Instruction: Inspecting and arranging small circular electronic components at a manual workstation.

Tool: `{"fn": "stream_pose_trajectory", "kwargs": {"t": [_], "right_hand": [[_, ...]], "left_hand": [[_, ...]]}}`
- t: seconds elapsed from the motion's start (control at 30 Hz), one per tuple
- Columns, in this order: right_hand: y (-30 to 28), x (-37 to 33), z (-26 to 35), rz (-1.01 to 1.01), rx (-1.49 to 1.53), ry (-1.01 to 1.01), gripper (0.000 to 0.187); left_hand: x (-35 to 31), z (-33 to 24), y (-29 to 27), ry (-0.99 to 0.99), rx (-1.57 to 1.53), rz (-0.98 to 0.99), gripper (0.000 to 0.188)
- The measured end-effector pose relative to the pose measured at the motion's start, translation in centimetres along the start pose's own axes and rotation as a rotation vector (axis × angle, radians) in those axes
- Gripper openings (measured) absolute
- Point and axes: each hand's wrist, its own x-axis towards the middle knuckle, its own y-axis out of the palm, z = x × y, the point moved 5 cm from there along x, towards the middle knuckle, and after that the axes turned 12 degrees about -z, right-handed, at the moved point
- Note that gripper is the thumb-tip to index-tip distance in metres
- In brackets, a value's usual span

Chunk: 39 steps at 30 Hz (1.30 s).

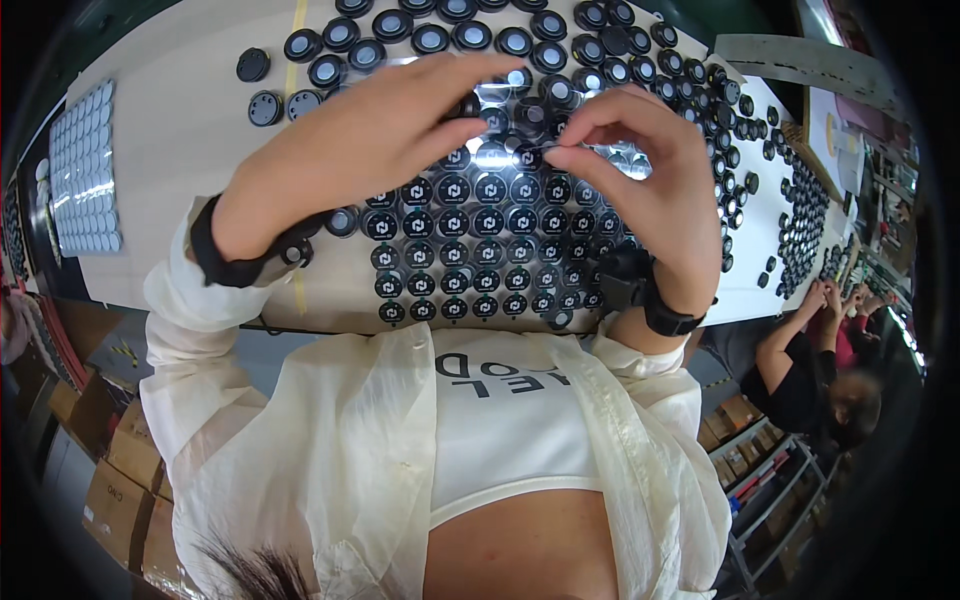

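My left hand (380, 135) is over the upper part of the sheet, its fingers stretched out and the thumb apart from them. A black round part (465, 106) shows between the thumb and the index finger; whether they touch it I cannot tell. With thumb and index finger pinched together, my right hand (650, 160) is at the sheet's upper edge, and whatever lies between the tips is too small to make out. Below both hands lies a shiny clear sheet of round black stickers with a white mark (490, 221), laid out in rows.
Many black round parts with pale centres (430, 39) cover the far side of the table (200, 120). More black parts (800, 225) lie to the right. A sheet of pale round discs (85, 170) is at the far left. Another person (810, 370) works at the right; cardboard boxes (120, 500) stand lower left.
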Motion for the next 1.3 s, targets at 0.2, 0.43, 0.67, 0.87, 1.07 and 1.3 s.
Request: {"fn": "stream_pose_trajectory", "kwargs": {"t": [0.2, 0.43, 0.67, 0.87, 1.07, 1.3], "right_hand": [[-0.4, -2.0, 0.7, -0.048, 0.441, 0.227, 0.015], [1.8, -1.6, 0.0, -0.125, 0.880, 0.253, 0.016], [1.7, -1.3, -0.6, -0.213, 0.865, 0.233, 0.020], [2.5, -1.4, -1.1, -0.237, 0.904, 0.253, 0.017], [2.8, -1.4, -0.8, -0.260, 0.795, 0.265, 0.012], [2.9, -1.3, -0.7, -0.312, 0.721, 0.229, 0.011]], "left_hand": [[-0.8, -0.1, 0.2, -0.250, -0.877, -0.014, 0.044], [-1.2, -0.8, 1.5, -0.346, -1.270, -0.110, 0.045], [-1.4, -0.1, 1.4, -0.213, -1.261, -0.066, 0.039], [-1.5, 0.3, 1.4, -0.193, -1.102, -0.245, 0.045], [-1.4, 0.3, 1.1, -0.106, -0.895, -0.362, 0.043], [-1.8, -0.2, 0.8, -0.240, -0.861, -0.430, 0.042]]}}
